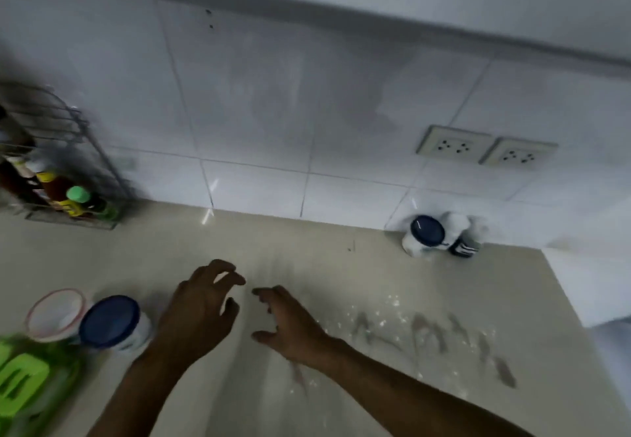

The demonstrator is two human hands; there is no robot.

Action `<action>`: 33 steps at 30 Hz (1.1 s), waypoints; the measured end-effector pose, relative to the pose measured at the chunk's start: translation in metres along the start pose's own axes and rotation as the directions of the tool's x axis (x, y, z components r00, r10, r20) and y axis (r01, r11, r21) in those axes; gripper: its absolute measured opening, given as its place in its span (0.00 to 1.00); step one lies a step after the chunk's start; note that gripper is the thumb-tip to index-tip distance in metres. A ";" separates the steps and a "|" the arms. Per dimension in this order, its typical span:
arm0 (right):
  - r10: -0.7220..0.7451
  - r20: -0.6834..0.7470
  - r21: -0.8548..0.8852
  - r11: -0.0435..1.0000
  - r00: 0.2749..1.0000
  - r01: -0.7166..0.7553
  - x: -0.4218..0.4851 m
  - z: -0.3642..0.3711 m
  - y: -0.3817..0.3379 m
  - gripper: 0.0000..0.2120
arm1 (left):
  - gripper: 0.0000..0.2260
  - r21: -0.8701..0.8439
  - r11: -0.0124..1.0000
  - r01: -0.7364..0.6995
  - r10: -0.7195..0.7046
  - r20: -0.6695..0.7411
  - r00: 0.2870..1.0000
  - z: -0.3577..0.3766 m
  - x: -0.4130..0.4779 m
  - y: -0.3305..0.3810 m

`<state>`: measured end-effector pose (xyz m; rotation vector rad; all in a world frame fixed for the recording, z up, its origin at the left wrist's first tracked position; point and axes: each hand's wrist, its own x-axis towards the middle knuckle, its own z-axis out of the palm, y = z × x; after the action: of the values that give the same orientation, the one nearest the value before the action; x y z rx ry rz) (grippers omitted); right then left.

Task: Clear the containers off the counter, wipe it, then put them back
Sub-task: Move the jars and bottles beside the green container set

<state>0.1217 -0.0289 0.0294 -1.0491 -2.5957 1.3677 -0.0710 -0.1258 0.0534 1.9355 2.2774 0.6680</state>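
Both my hands hover over the middle of the beige counter (307, 242), holding nothing. My left hand (201, 310) has loosely curled fingers, and my right hand (290, 324) spreads its fingers beside it. A white jar with a dark blue lid (112, 322) stands just left of my left hand, next to a white tub with a pink rim (56, 313). A green-lidded container (24, 382) sits at the bottom left. Against the wall at the right stand another blue-lidded white jar (425, 235) and a white and dark container (462, 235).
White powder and brownish smears (433, 334) spread over the counter right of my hands. A wire rack (68, 149) with sauce bottles (82, 202) stands at the far left. Two wall sockets (485, 151) sit on the tiled wall. The counter's edge runs down the right side.
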 end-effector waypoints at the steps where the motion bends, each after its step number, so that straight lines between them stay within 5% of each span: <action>1: 0.028 -0.051 -0.014 0.999 0.998 -0.029 -0.017 -0.021 0.021 0.36 | 0.15 -0.028 0.999 -0.044 0.046 0.057 0.997 0.015 0.014 0.027; 9: 0.163 -0.358 -0.184 0.953 0.919 -0.241 -0.103 -0.172 0.163 0.32 | 0.21 -0.153 0.960 -0.236 0.276 0.346 0.897 0.108 0.133 0.242; 15: 0.108 -0.481 -0.361 0.880 0.870 -0.309 -0.100 -0.265 0.222 0.30 | 0.30 -0.005 0.979 -0.205 0.192 0.376 0.906 0.160 0.209 0.336; 21: 0.135 -0.376 -0.640 0.678 0.917 -0.362 -0.083 -0.319 0.248 0.44 | 0.40 0.179 0.969 -0.169 0.063 0.484 0.873 0.193 0.243 0.357; 25: 0.169 -0.306 -0.665 0.667 0.937 -0.337 -0.077 -0.336 0.267 0.49 | 0.45 0.149 0.981 -0.127 0.021 0.566 0.824 0.208 0.250 0.345; 29: -0.037 -0.416 -0.624 0.739 0.909 -0.255 -0.074 -0.333 0.275 0.33 | 0.46 0.067 0.996 -0.066 0.025 0.488 0.872 0.219 0.247 0.337; 33: -0.086 -0.409 -0.552 0.816 0.908 -0.172 -0.068 -0.326 0.266 0.25 | 0.43 0.127 0.992 -0.024 -0.035 0.440 0.898 0.218 0.248 0.333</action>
<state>0.4236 0.2715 0.0516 -1.2859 -2.6847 0.2522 0.2595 0.2068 0.0353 1.8895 2.0758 0.0585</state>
